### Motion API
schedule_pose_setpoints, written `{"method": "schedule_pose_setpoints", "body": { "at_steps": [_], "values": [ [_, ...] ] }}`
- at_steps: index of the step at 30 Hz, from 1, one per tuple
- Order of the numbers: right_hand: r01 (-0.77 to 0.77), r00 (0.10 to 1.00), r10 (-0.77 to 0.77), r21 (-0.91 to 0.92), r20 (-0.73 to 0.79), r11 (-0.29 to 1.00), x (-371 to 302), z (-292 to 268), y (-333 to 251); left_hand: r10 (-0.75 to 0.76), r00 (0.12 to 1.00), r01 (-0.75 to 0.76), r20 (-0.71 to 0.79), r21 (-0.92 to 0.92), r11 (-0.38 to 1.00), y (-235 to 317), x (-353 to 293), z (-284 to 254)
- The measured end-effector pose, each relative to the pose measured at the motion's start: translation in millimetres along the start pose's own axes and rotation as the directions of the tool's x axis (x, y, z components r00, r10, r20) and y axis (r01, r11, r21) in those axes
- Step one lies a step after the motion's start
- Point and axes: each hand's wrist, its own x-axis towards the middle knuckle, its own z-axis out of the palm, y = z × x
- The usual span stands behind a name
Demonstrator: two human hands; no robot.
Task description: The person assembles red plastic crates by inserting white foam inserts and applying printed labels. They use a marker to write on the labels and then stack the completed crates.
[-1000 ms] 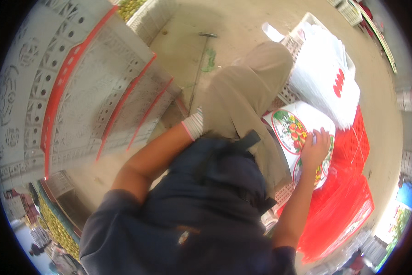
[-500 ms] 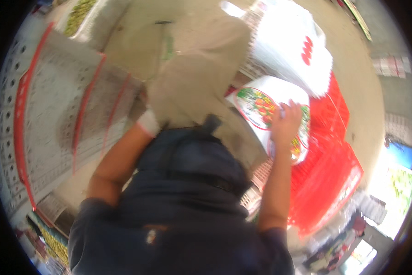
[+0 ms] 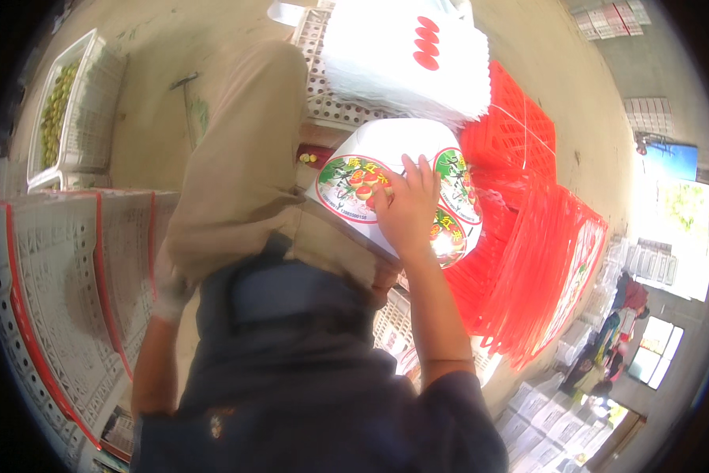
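Observation:
My right hand [image 3: 410, 206] lies over a stack of white sheets printed with round, colourful fruit labels [image 3: 356, 188]. Its fingers are stretched out and apart, pressing on the top sheet, with the thumb beside one label. A pale glove or wrap covers my left hand [image 3: 171, 285], which is low beside my left thigh. Blur and the trouser leg hide its fingers. Just beyond the sheets stands a thick pile of white plastic bags [image 3: 398, 67] with red oval marks. Red plastic baskets [image 3: 512, 126] and a bundle of red plastic strips or bags [image 3: 528, 268] adjoin the sheets on the right.
White perforated crates with red edges [image 3: 63, 276] line my left side. Farther left, a white crate [image 3: 94, 102] holds green fruit. A thin tool with a crossbar [image 3: 186, 98] lies on the floor. Stacked white boxes [image 3: 559, 418] and people [image 3: 607, 347] appear at the far right.
The whole view has swung to the right, so the bags and sheets appear farther left. My right hand stays on the sheets, its fingers more stretched. My left hand sits lower by the thigh.

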Motion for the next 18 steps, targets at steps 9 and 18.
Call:
{"method": "schedule_pose_setpoints", "body": {
  "at_steps": [9, 18],
  "values": [
    [-0.045, 0.993, 0.069, 0.239, -0.093, 0.97, 20.6, -27.3, 3.1, -0.881, 0.407, 0.747, -0.241, -0.467, 0.473, 9.9, -71.6, -10.1],
    [0.229, 0.962, -0.269, 0.396, 0.046, 0.889, 75.3, -74.4, -46.3, 0.175, 0.981, -0.08, 0.086, -0.644, 0.76, 123.9, 293.5, -25.9]
  ]
}}
